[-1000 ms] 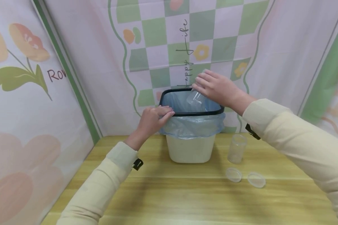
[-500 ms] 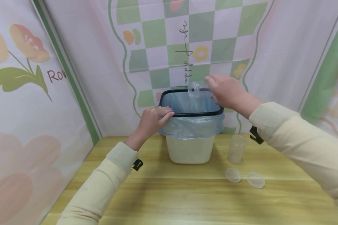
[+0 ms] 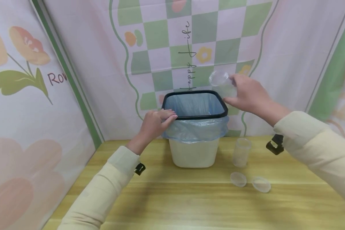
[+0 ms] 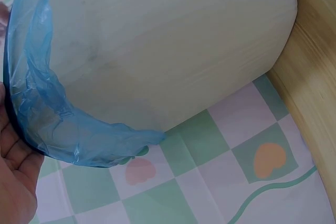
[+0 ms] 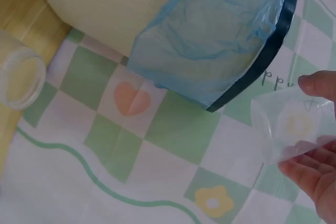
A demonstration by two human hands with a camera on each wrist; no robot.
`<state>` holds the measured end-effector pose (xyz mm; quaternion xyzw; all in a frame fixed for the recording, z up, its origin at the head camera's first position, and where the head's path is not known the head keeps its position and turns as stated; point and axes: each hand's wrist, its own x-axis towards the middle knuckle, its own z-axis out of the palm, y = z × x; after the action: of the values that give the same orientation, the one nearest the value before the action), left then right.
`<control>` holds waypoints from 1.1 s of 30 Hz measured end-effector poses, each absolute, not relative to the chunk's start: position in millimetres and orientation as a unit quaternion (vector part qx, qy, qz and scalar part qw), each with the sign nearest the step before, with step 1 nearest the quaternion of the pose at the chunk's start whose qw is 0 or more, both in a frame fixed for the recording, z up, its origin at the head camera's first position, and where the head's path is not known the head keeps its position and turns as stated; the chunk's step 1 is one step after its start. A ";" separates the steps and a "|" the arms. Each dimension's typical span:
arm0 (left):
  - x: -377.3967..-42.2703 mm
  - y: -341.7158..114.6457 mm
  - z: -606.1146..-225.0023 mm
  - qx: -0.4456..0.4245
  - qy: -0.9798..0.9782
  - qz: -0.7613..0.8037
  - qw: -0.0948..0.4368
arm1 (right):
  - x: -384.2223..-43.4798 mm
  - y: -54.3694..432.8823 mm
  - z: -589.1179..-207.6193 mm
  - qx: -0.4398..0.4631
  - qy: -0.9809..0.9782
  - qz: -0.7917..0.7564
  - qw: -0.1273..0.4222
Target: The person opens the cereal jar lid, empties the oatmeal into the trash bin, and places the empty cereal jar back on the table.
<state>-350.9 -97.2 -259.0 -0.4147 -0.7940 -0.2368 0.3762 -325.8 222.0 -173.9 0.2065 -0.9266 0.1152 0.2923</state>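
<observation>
In the head view my left hand holds the near left corner of the black rim of a white trash bin, its thumb along the front edge. A blue bag lines the bin and folds down over its outside. Just right of the bin's opening, my right hand grips a clear plastic cup in the air. The right wrist view shows the cup between thumb and fingers, with nothing visible inside. The palm side of my left hand is partly out of frame in the left wrist view.
A second clear plastic container stands upright on the wooden table, right of the bin. In front of it lie two clear round lids, one lid beside the other lid. A patterned cloth hangs close behind the bin.
My right hand has turned the cup from mouth-down over the bin and moved it right, out past the bin's edge. My left hand has stayed on the rim.
</observation>
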 end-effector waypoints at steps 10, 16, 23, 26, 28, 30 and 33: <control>-353.6 -97.8 -260.4 -0.420 -0.792 -0.233 0.377 | -309.6 245.7 -185.2 0.160 -0.926 0.190 0.284; -353.7 -97.5 -260.0 -0.421 -0.793 -0.232 0.375 | -303.5 265.9 -196.2 0.124 -0.934 0.218 0.253; -352.4 -98.0 -258.7 -0.421 -0.791 -0.230 0.380 | -295.0 287.7 -213.7 0.093 -0.937 0.245 0.231; -352.2 -97.9 -258.2 -0.422 -0.792 -0.229 0.378 | -290.4 297.0 -222.3 0.080 -0.939 0.251 0.220; -352.1 -98.1 -258.1 -0.422 -0.793 -0.230 0.375 | -287.7 303.2 -228.7 0.076 -0.940 0.256 0.212; -352.9 -98.3 -258.4 -0.422 -0.793 -0.231 0.374 | -285.6 309.3 -235.9 0.071 -0.940 0.266 0.202; -353.6 -99.0 -258.8 -0.422 -0.793 -0.233 0.373 | -283.3 318.0 -247.4 0.063 -0.941 0.274 0.190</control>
<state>-353.6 -99.0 -258.8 -0.4218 -0.7929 -0.2332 0.3727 -283.3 318.0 -247.4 0.0631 -0.9408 0.2735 0.1899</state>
